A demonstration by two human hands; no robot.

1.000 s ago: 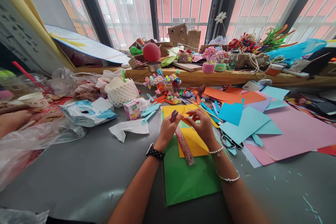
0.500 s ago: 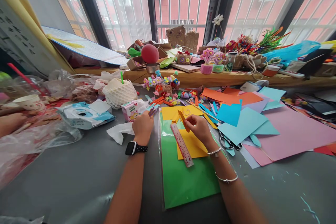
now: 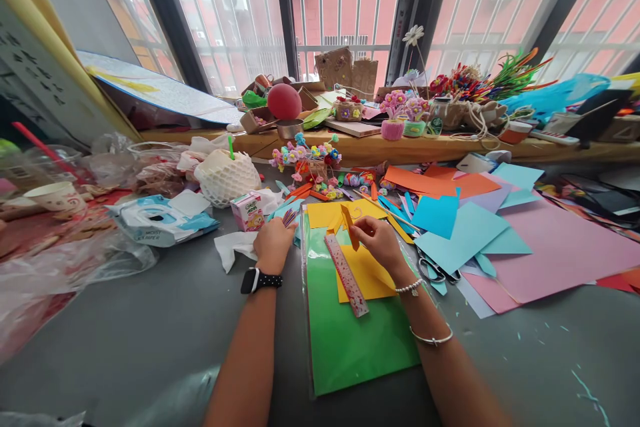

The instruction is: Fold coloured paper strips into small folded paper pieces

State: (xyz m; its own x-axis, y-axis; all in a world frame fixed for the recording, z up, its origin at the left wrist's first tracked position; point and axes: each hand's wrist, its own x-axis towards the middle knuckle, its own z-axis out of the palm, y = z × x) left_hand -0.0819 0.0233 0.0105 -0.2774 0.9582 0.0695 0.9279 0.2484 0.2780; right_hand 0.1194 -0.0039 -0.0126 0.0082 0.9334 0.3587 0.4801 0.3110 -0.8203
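Note:
My left hand point(image 3: 273, 241), with a dark-strapped watch on the wrist, is closed around a small bundle of thin purplish strips point(image 3: 289, 217) left of the green sheet; its fingertips are mostly hidden. Between the thumb and fingers of my right hand point(image 3: 379, 240) is a narrow folded piece of orange-yellow paper point(image 3: 350, 227), held upright. Below it, a pink patterned ruler point(image 3: 346, 275) lies slanted across a yellow paper point(image 3: 377, 280) on the green sheet point(image 3: 363, 350). More yellow paper point(image 3: 320, 213) lies at the sheet's far end. A white tissue point(image 3: 230, 248) lies beside my left hand.
Scissors point(image 3: 434, 272) lie right of my right wrist, beside blue point(image 3: 436, 215), orange and pink papers. A small pink box point(image 3: 248, 211), a wet-wipe pack point(image 3: 161, 217) and a netted white object point(image 3: 227, 177) stand on the left. Craft flowers point(image 3: 310, 157) are behind.
The folded paper in my right hand has turned more upright. My left hand has shifted slightly right, and the tissue too. Another person's hand at the left edge has mostly left view.

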